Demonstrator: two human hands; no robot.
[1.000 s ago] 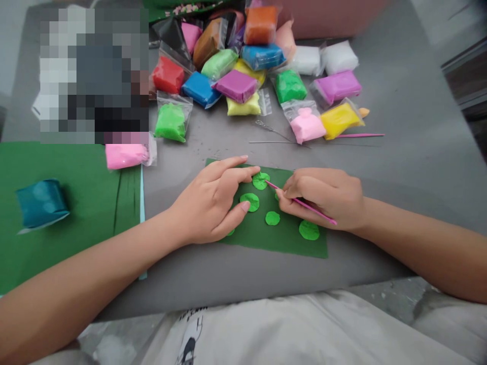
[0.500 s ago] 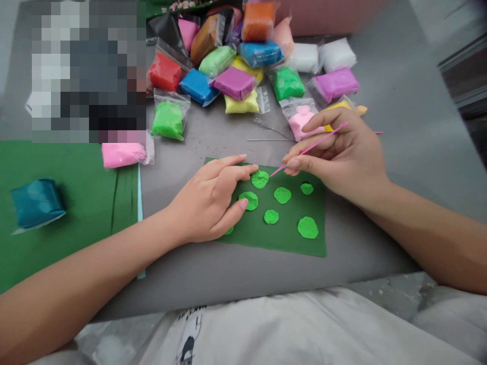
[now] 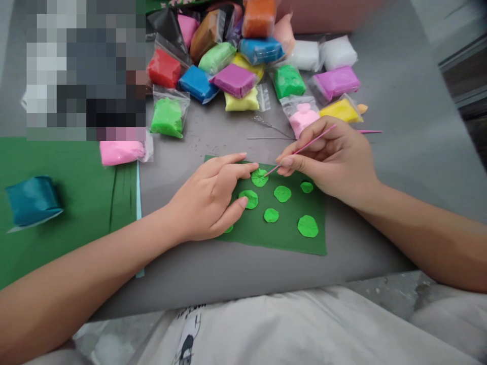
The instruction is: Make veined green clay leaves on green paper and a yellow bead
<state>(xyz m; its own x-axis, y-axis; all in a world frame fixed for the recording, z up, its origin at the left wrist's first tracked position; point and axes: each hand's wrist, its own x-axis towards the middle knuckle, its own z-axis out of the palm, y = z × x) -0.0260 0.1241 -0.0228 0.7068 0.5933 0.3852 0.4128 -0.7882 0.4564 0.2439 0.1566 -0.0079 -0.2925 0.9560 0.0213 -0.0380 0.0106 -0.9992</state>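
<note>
My right hand [image 3: 330, 157] pinches a thin pink modelling tool [image 3: 312, 143] between thumb and fingers. The tool's tip touches a flat round of bright green clay [image 3: 259, 178], on which scored lines show. My left hand [image 3: 216, 197] lies with its fingers spread over the left part of a dark green sheet [image 3: 289, 238]. One of its fingertips rests at the edge of the scored round, and its thumb is on a second green round [image 3: 250, 199]. Several other green clay rounds [image 3: 307, 226] of different sizes sit on the sheet; one is partly hidden under my left hand.
Several bags of coloured clay [image 3: 234, 81] are heaped at the back of the grey table. A wire tool [image 3: 271, 138] lies behind the sheet. On the left are a larger green sheet [image 3: 76, 203], a teal packet [image 3: 33, 200] and a pink clay bag [image 3: 122, 152].
My right hand has moved a little left and down, bringing the tool's tip from the round's right edge onto its surface. My left hand stays in place.
</note>
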